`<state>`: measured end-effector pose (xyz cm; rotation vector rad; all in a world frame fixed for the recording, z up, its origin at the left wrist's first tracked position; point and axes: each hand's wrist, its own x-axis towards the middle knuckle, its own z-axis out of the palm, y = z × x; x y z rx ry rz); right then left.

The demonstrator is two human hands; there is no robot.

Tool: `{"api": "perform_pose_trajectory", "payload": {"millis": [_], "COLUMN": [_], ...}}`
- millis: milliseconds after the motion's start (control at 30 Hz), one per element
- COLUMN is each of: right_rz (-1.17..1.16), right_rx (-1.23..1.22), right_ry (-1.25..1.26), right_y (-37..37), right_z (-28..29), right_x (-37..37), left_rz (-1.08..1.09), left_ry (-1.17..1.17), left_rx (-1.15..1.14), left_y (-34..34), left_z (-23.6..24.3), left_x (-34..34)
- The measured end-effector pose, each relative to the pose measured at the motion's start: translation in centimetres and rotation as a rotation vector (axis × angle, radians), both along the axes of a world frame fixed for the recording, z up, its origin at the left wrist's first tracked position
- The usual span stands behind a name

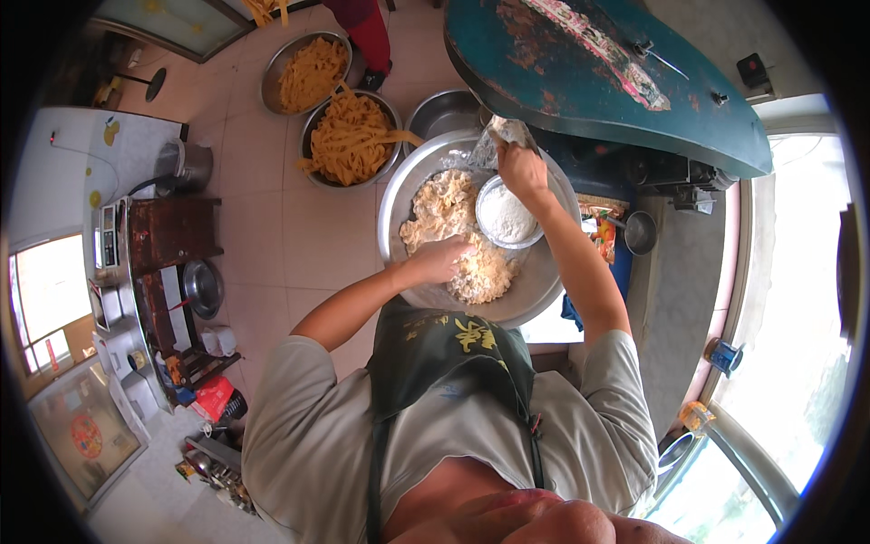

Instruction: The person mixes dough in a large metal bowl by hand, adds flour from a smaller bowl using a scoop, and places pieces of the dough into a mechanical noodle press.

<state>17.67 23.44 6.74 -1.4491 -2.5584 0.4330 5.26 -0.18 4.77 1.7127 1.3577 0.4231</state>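
A wide steel basin [391, 218] stands in front of me, holding crumbly, floury dough [441, 204] in clumps. My left hand [439, 261] is down in the basin at the dough, its fingers curled into it and partly hidden. Inside the basin, at the right, a smaller metal bowl [520, 243] holds white flour [504, 214]. Above that bowl my right hand [523, 170] reaches to the basin's far rim, below the green machine [580, 91]. Its fingers are closed beside a greyish, flour-dusted piece [486, 152]; what exactly they grip is unclear.
Two bowls of wide yellow noodle strips [313, 74] [352, 136] stand on the tiled floor at the far left, with an empty-looking steel basin [444, 113] beside them. Past those, a person's red-trousered leg [367, 41] shows. A ladle [640, 232] lies at right; a dark cabinet [172, 238] stands left.
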Motion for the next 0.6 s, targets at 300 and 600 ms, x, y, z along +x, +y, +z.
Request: {"api": "perform_pose_trajectory", "payload": {"millis": [300, 600], "right_rz": [-0.115, -0.13], "right_rx": [-0.067, -0.037], "right_ry": [0.083, 0.132], "right_y": [-0.4, -2.0], "right_z": [0.2, 1.9], "right_x": [4.1, 8.0], "left_rz": [0.208, 0.214], "left_ry": [-0.217, 0.152], "left_rx": [0.162, 0.073], "left_y": [6.2, 20.9], "left_z": [4.8, 2.6], "left_x": [0.4, -0.7]}}
